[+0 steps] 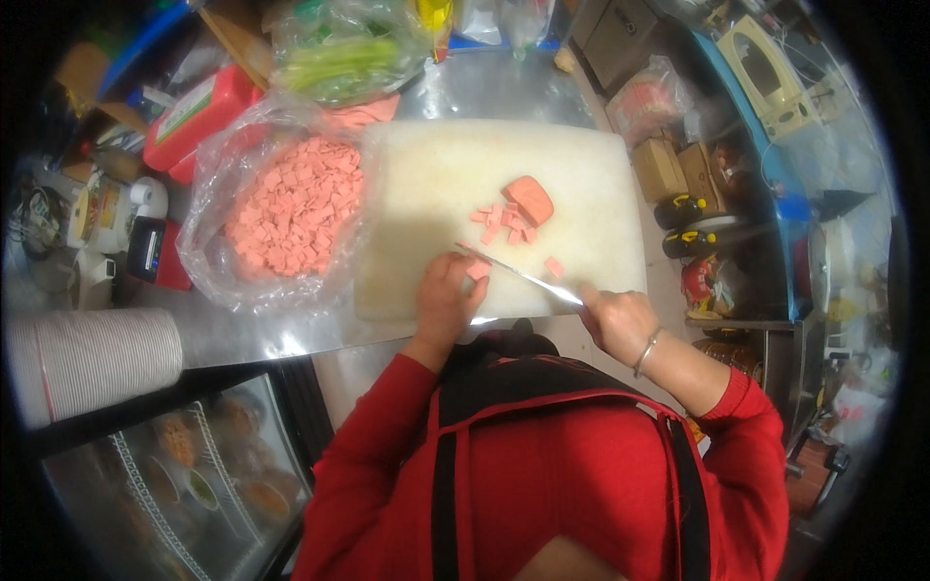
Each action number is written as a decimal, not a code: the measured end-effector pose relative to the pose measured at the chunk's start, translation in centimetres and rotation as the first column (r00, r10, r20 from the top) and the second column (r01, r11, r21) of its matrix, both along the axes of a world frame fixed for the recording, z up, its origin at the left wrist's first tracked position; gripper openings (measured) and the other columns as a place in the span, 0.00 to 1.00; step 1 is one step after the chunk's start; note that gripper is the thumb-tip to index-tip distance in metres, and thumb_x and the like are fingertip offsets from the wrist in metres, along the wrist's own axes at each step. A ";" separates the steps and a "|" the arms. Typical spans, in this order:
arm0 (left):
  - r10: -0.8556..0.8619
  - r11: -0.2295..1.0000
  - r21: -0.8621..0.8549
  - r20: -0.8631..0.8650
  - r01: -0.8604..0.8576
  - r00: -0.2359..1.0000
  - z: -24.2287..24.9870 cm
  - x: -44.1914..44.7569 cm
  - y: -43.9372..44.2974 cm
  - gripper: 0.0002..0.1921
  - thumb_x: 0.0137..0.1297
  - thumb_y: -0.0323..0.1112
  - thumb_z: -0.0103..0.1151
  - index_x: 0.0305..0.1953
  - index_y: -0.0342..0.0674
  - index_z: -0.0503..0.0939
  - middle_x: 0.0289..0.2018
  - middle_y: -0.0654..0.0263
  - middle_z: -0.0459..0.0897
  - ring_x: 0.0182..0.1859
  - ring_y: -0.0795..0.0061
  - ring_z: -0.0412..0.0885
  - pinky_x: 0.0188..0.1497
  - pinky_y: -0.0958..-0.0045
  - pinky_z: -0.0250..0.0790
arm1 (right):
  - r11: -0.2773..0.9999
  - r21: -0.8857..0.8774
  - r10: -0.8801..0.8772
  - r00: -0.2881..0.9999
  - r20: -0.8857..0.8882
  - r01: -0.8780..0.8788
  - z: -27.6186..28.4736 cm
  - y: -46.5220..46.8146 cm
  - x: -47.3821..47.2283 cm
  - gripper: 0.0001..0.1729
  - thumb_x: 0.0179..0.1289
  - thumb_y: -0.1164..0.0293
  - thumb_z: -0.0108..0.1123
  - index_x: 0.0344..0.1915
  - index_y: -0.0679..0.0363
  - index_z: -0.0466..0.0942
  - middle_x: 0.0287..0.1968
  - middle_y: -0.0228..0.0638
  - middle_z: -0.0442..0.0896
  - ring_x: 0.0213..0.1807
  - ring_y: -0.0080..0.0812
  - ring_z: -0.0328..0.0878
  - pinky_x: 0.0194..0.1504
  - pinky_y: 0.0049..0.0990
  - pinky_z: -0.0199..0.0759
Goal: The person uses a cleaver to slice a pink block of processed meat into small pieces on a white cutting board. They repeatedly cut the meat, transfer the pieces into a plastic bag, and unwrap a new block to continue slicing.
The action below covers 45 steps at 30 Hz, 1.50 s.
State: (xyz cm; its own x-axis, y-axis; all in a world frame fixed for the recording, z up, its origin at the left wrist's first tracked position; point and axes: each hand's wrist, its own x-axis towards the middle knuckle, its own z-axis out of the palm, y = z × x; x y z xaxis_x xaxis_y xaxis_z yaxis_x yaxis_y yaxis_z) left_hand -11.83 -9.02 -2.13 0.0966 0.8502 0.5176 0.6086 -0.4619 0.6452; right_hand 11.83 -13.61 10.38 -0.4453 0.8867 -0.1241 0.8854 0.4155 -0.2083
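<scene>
My right hand grips the handle of a knife, whose blade points left across the near part of a white cutting board. At the blade's tip, my left hand holds a small pink piece of luncheon meat against the board. Beyond the blade lie a larger pink chunk of meat and several small cut pieces. One more square piece lies apart, to the right of the blade. Left of the board, an open clear plastic bag holds a heap of diced pink meat.
A bag of green vegetables lies at the far left of the steel counter. A red container, a dark-screened device and a long stack of white lids or plates are on the left. Oil bottles stand on a shelf at right.
</scene>
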 end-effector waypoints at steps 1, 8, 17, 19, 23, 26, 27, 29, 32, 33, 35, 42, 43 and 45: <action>0.001 1.000 0.015 -0.013 0.000 1.000 -0.1 0.0 0.0 0.17 0.43 0.28 0.68 0.38 0.40 0.76 0.39 0.59 0.76 0.41 0.58 0.76 0.41 0.64 0.71 | 0.999 -0.043 -0.010 0.999 0.037 0.012 0.2 -0.1 0.1 0.09 0.60 0.70 0.54 0.37 0.61 0.67 0.19 0.43 0.78 0.20 0.48 0.76 0.22 0.41 0.70; 0.017 0.998 0.060 -0.030 -0.016 0.999 -0.6 0.1 -0.1 0.17 0.43 0.27 0.67 0.38 0.41 0.75 0.38 0.60 0.76 0.41 0.59 0.76 0.40 0.64 0.71 | 0.985 -0.169 -0.007 0.993 0.121 0.028 -0.5 0.9 -1.1 0.10 0.62 0.68 0.51 0.41 0.62 0.68 0.19 0.43 0.79 0.21 0.48 0.78 0.24 0.43 0.71; 0.027 1.000 0.009 0.036 -0.027 0.999 -0.6 0.1 -0.3 0.16 0.44 0.28 0.68 0.36 0.40 0.74 0.37 0.58 0.76 0.41 0.56 0.76 0.41 0.63 0.71 | 0.981 -0.191 -0.003 0.994 0.110 0.024 -0.3 1.3 -1.4 0.14 0.60 0.70 0.51 0.45 0.63 0.68 0.19 0.45 0.79 0.22 0.50 0.78 0.25 0.44 0.72; 0.029 1.000 0.006 -0.014 -0.029 0.999 -0.7 0.0 -0.4 0.17 0.43 0.27 0.69 0.36 0.40 0.74 0.37 0.58 0.76 0.40 0.56 0.76 0.40 0.63 0.71 | 0.979 -0.203 0.006 0.994 0.112 0.017 -0.4 1.5 -1.5 0.14 0.60 0.70 0.51 0.45 0.62 0.68 0.19 0.45 0.79 0.22 0.50 0.78 0.25 0.44 0.72; 0.003 1.000 0.031 0.018 -0.004 1.000 -0.9 -0.1 -0.3 0.18 0.44 0.28 0.69 0.38 0.40 0.74 0.38 0.59 0.76 0.41 0.58 0.76 0.41 0.65 0.71 | 0.985 -0.173 -0.007 0.997 0.074 0.020 -0.8 1.7 -1.7 0.13 0.60 0.70 0.51 0.45 0.62 0.68 0.20 0.45 0.79 0.22 0.50 0.78 0.25 0.44 0.72; 0.005 0.999 0.039 0.022 -0.006 1.000 -0.8 -0.2 -0.3 0.18 0.44 0.28 0.69 0.37 0.40 0.74 0.38 0.59 0.76 0.41 0.58 0.76 0.41 0.65 0.71 | 0.982 -0.184 -0.017 0.996 0.088 0.033 -0.8 1.6 -1.6 0.13 0.60 0.69 0.51 0.44 0.62 0.69 0.20 0.46 0.79 0.22 0.50 0.78 0.25 0.45 0.72; 0.011 0.999 0.043 0.024 -0.013 1.000 -0.8 -0.2 -0.2 0.17 0.44 0.28 0.69 0.37 0.40 0.74 0.38 0.59 0.76 0.41 0.58 0.76 0.41 0.65 0.71 | 0.971 -0.224 -0.038 0.983 0.178 0.078 -0.7 1.5 -1.5 0.13 0.60 0.69 0.51 0.44 0.62 0.69 0.19 0.46 0.78 0.22 0.50 0.78 0.25 0.45 0.71; 0.015 0.998 0.057 0.020 -0.016 1.000 -0.8 -0.2 -0.2 0.17 0.44 0.27 0.69 0.37 0.39 0.74 0.38 0.59 0.76 0.41 0.58 0.77 0.41 0.65 0.71 | 0.977 -0.213 -0.002 0.995 0.098 0.023 -0.8 1.5 -1.5 0.13 0.60 0.69 0.51 0.44 0.62 0.69 0.19 0.47 0.78 0.22 0.50 0.78 0.25 0.45 0.71; 0.008 0.997 0.078 0.008 -0.008 1.000 -0.9 -0.2 -0.2 0.18 0.43 0.27 0.69 0.37 0.39 0.74 0.38 0.59 0.76 0.41 0.59 0.76 0.41 0.65 0.71 | 0.980 -0.196 -0.011 0.997 0.075 0.025 -0.9 1.6 -1.5 0.13 0.61 0.69 0.51 0.44 0.62 0.69 0.19 0.47 0.78 0.21 0.50 0.77 0.25 0.45 0.71; 0.010 0.997 0.078 0.010 -0.011 1.000 -0.9 -0.2 -0.2 0.17 0.44 0.27 0.69 0.37 0.39 0.74 0.38 0.59 0.76 0.41 0.59 0.76 0.41 0.65 0.71 | 0.992 -0.129 0.008 1.000 -0.002 -0.008 -1.0 1.7 -1.6 0.13 0.61 0.69 0.51 0.44 0.62 0.69 0.19 0.47 0.78 0.21 0.51 0.77 0.25 0.45 0.71; 0.006 0.997 0.072 0.013 -0.007 1.000 -0.9 -0.3 -0.2 0.17 0.44 0.27 0.69 0.37 0.39 0.74 0.38 0.60 0.76 0.41 0.59 0.76 0.41 0.65 0.71 | 0.984 -0.174 -0.025 0.998 0.051 0.034 -0.9 1.6 -1.5 0.13 0.61 0.69 0.51 0.44 0.63 0.69 0.19 0.48 0.78 0.22 0.51 0.77 0.25 0.46 0.71; -0.004 0.999 0.032 0.051 0.002 0.999 -0.6 -0.1 -0.2 0.17 0.43 0.27 0.69 0.36 0.42 0.75 0.35 0.60 0.77 0.41 0.58 0.77 0.42 0.64 0.71 | 0.989 -0.146 -0.010 0.997 -0.082 -0.002 -1.5 2.1 -2.1 0.14 0.61 0.68 0.52 0.44 0.64 0.68 0.18 0.48 0.77 0.23 0.53 0.77 0.26 0.46 0.71; -0.011 1.000 0.030 0.055 0.010 0.998 -0.5 -0.2 -0.2 0.17 0.43 0.27 0.70 0.36 0.42 0.75 0.35 0.60 0.77 0.41 0.58 0.77 0.42 0.64 0.71 | 0.990 -0.140 -0.040 0.998 -0.056 0.031 -1.7 2.3 -2.3 0.15 0.62 0.67 0.52 0.45 0.64 0.68 0.18 0.48 0.77 0.22 0.52 0.77 0.26 0.46 0.71; -0.028 0.999 0.030 0.051 0.027 0.998 -0.3 -0.5 -0.4 0.17 0.42 0.27 0.70 0.36 0.42 0.75 0.36 0.60 0.77 0.41 0.58 0.77 0.42 0.65 0.71 | 0.993 -0.112 -0.057 0.995 -0.076 0.049 -1.9 2.4 -2.3 0.17 0.62 0.67 0.53 0.48 0.64 0.68 0.18 0.48 0.77 0.22 0.52 0.77 0.25 0.45 0.71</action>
State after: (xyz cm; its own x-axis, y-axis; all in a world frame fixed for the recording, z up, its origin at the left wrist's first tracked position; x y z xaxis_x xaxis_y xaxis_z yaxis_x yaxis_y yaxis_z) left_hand -12.30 -9.38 -2.41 0.0924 0.8321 0.5469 0.5621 -0.4970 0.6611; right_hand 9.53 -11.22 8.47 -0.4102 0.8923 -0.1884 0.8847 0.3392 -0.3198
